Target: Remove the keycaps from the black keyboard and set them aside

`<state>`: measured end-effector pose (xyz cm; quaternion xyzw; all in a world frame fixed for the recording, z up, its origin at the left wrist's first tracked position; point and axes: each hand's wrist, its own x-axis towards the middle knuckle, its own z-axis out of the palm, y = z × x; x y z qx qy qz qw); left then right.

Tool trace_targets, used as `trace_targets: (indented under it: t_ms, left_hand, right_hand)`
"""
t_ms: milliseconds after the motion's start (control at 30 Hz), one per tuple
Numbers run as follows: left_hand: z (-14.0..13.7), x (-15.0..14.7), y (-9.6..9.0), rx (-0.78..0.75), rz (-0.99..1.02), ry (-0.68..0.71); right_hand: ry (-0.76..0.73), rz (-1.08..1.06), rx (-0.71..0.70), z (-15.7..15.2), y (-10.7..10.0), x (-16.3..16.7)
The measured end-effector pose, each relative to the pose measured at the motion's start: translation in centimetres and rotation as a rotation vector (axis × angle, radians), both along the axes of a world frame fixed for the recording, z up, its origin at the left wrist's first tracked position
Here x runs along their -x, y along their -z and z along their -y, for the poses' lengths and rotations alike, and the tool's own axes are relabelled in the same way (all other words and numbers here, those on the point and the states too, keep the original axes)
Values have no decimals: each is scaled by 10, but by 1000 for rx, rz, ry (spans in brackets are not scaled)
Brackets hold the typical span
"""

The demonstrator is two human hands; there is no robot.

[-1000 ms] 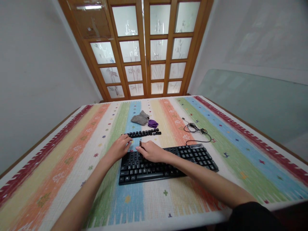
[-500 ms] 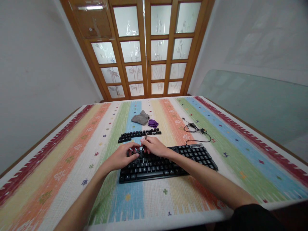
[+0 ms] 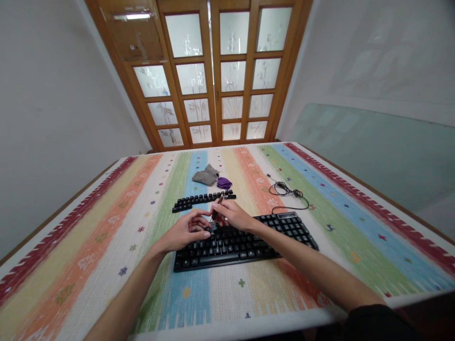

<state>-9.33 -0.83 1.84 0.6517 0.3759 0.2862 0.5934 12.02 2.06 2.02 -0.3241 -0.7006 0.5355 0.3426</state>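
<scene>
A black keyboard (image 3: 227, 250) lies on the striped cloth, some keycaps gone from its upper left part. My right hand (image 3: 231, 214) is closed round a slim, dark, pen-like tool (image 3: 214, 214), which slants down toward that part. Just left of it, my left hand (image 3: 188, 229) rests at the keyboard's upper left, thumb and forefinger apart. Its forefinger reaches close to the tool; I cannot tell whether they touch. Loose black keycaps (image 3: 183, 205) stand in rows behind the keyboard. What lies under my fingers is partly hidden.
Behind the keycaps lie a grey cloth (image 3: 206, 175) and a small purple cloth bundle (image 3: 224, 183). The keyboard's coiled black cable (image 3: 289, 191) sits to the back right. A striped tablecloth (image 3: 117, 246) covers the table. Wooden glazed doors (image 3: 215, 99) stand beyond it.
The tool in my right hand leans more to the right at its top. My left forefinger has straightened toward it, and the gap to the left thumb looks wider. The view has shifted slightly.
</scene>
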Motion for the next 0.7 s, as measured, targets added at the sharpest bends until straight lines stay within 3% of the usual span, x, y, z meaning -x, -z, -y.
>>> trace_targets:
  t_ms: [367, 700]
  left_hand:
    - [-3, -5, 8, 23, -19, -17]
    - [-5, -7, 11, 88, 118, -38]
  right_hand:
    - [-20, 29, -55, 2, 6, -9]
    - [-118, 12, -80, 0, 4, -15]
